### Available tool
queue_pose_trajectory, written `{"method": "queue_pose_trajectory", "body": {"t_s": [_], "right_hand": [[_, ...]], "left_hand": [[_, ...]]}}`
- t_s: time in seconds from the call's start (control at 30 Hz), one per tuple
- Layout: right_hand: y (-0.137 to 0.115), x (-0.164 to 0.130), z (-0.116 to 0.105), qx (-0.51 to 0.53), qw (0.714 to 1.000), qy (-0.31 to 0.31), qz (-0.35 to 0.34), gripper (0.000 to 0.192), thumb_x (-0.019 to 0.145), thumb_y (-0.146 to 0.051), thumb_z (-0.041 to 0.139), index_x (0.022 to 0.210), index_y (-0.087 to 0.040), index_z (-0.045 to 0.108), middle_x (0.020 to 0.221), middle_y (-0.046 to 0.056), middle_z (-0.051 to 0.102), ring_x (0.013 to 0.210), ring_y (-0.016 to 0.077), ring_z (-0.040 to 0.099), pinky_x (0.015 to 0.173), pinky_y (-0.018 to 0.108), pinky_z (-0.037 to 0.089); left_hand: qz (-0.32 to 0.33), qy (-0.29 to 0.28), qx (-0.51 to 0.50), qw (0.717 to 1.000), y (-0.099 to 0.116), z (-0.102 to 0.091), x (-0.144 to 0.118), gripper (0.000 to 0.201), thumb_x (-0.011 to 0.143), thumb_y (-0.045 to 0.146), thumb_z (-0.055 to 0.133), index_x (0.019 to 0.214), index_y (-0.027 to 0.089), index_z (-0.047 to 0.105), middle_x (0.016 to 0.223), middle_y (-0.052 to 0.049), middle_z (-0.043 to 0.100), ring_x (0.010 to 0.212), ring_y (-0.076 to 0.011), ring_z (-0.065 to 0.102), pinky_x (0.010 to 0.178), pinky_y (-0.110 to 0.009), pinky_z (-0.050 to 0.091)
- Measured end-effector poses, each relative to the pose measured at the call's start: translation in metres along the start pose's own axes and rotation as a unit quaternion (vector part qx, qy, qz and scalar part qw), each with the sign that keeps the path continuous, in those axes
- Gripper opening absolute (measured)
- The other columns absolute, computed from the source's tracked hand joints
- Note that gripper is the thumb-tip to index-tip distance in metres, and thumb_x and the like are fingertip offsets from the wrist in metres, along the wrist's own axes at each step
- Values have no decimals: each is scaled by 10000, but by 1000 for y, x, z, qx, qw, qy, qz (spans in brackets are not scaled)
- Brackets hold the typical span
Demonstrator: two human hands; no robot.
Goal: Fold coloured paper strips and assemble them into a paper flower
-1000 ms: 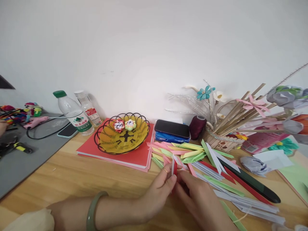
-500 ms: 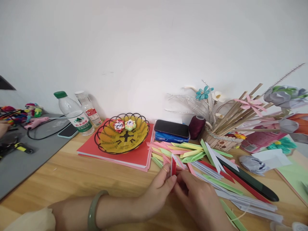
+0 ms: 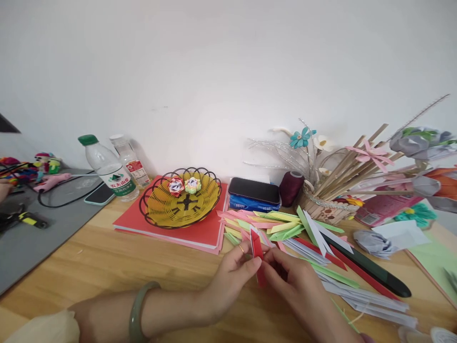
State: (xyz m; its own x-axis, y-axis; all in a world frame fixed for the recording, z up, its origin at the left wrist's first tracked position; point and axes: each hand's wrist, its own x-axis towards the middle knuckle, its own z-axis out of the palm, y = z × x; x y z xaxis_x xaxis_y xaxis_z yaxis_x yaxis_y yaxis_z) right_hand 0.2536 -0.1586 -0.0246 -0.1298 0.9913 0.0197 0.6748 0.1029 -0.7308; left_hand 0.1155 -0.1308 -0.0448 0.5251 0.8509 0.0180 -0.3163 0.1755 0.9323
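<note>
1. Currently, the left hand (image 3: 233, 272) pinches a folded red paper (image 3: 256, 247) in front of the basket (image 3: 205, 205), to its right.
2. The right hand (image 3: 294, 277) curls its fingers beside the paper; whether they grip, I cannot tell.
3. Uneven thumb pressure could skew the fold.

The table (image 3: 143, 259) is of light wood with visible grain, and a grey mat (image 3: 46, 238) covers its left part. Directly on the wood there stand two bottles (image 3: 111, 174) near the wall (image 3: 200, 76). A stack of coloured paper (image 3: 209, 227), a blue pack (image 3: 253, 204) and many folded paper strips (image 3: 285, 231) lie rightward.
</note>
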Motion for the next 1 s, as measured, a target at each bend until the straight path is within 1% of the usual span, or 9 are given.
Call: {"method": "queue_pose_trajectory", "body": {"t_s": [0.1,0.17,0.23,0.37,0.53,0.67,0.87,1.0], "right_hand": [[2,0,0,10,1000,-3,15,243,845,-319,377,643,-208,453,587,-26,533,532,116,485,510,219,363],[4,-1,1,19,1000,-2,17,252,854,-335,362,653,-208,446,587,-27,526,526,112,467,506,219,362],[5,-1,2,27,999,2,18,256,858,-344,357,659,-207,443,574,-29,515,510,108,453,492,219,355],[4,-1,2,41,999,9,24,284,863,-369,346,647,-209,436,531,-36,493,481,104,449,477,219,351],[4,-1,2,53,997,22,42,295,848,-402,359,635,-211,430,503,-39,481,451,104,447,453,220,348],[7,0,3,85,995,22,50,301,834,-429,377,629,-212,418,518,-36,493,443,102,457,440,218,353],[9,2,4,131,987,3,88,315,807,-459,412,616,-208,429,499,-40,509,405,97,467,431,214,356],[8,2,4,115,990,23,81,329,809,-464,407,597,-213,418,468,-40,498,404,103,465,427,213,354]], "left_hand": [[15,29,23,999,2,0,1,199,765,278,573,912,154,624,952,-54,625,947,-191,546,869,-297,403],[10,32,16,999,2,-1,2,200,757,272,582,916,159,627,944,-49,631,931,-182,552,854,-285,409],[3,26,7,1000,2,-1,3,211,756,268,585,936,166,628,958,-46,635,935,-177,554,855,-277,407],[4,12,2,1000,0,-2,4,194,765,275,575,911,164,640,945,-46,634,944,-180,550,865,-278,401],[-15,2,-32,999,-8,-4,5,193,769,275,569,905,156,637,898,-48,626,825,-161,560,796,-287,428],[-31,-2,-51,998,-11,-5,5,193,771,271,570,905,146,632,866,-51,620,790,-149,551,777,-285,422],[-42,-9,-61,997,-9,-5,4,197,773,284,568,888,137,630,819,-49,607,736,-136,537,717,-273,423],[-47,-13,-70,996,-7,-3,4,202,773,281,570,906,141,632,851,-51,619,747,-136,553,736,-275,426]]}}
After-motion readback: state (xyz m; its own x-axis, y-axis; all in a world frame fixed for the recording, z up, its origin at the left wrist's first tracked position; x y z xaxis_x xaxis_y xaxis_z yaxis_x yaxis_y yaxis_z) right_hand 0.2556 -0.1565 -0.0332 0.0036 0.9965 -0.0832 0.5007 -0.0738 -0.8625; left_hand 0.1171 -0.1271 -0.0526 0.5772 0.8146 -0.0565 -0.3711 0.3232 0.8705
